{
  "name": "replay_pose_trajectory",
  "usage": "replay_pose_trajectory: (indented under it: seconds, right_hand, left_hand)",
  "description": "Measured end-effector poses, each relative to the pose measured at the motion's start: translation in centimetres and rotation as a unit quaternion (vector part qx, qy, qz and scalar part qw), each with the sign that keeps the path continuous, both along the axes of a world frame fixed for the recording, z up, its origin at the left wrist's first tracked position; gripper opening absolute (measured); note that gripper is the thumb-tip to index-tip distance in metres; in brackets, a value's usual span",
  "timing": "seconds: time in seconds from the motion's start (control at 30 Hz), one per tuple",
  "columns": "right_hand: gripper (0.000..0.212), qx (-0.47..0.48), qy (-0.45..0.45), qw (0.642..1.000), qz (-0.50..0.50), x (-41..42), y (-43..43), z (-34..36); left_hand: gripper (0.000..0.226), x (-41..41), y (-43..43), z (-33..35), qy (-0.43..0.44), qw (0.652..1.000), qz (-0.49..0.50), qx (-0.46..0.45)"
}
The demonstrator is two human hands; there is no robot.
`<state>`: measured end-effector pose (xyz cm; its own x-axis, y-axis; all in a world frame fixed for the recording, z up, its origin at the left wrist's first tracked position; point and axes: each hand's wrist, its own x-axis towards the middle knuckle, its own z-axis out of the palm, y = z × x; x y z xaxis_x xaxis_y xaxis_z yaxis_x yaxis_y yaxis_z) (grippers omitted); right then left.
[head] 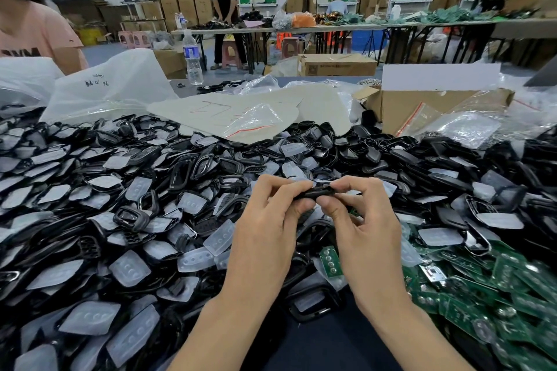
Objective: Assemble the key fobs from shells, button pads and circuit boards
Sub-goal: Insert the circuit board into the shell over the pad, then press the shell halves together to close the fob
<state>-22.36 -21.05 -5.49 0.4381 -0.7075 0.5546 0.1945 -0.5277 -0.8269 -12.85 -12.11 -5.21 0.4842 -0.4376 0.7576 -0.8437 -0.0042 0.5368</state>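
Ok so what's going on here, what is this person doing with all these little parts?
A person is putting key fobs together by hand. The left hand and right hand both pinch one black shell between their fingertips above the pile, apparently pressing it together. Loose shells and translucent button pads are heaped across the table, with green circuit boards piled on the right. A worker stands at a far table.

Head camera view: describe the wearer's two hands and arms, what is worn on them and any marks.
Both are bare. The left hand and the right hand wear no gloves, and no rings show on the fingers. The left forearm and the right forearm show no sleeve, watch or bracelet down to the bottom edge of the picture. No tattoos or other markings are visible.
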Motion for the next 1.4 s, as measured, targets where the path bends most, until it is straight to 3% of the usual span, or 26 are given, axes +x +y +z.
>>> replay_pose_trajectory:
  seconds: [0.23,0.4,0.5,1.03,1.4]
  right_hand:
    - [0.007,-0.138,0.057,0.985,-0.085,-0.1,0.1,-0.5]
    - [0.006,-0.17,0.078,0.973,-0.132,0.1,0.3,-0.6]
    - [0.006,-0.184,0.097,0.967,-0.145,0.1,0.3,-0.6]
    - [0.025,-0.163,0.132,0.97,-0.124,0.4,-0.4,-1.0]
    - [0.017,-0.146,0.143,0.973,-0.104,0.3,-0.9,-0.8]
  left_hand:
    - [0.026,0.2,0.0,0.0,-0.037,0.999,0.015,0.02]
    - [0.03,0.2,0.0,0.1,-0.055,0.997,0.032,0.037]
    - [0.015,0.5,-0.1,-0.2,-0.073,0.994,0.053,0.057]
    - [0.024,1.2,-0.2,-0.4,-0.034,0.993,0.028,0.106]
    - [0.021,1.0,-0.5,-1.3,-0.039,0.991,0.022,0.122]
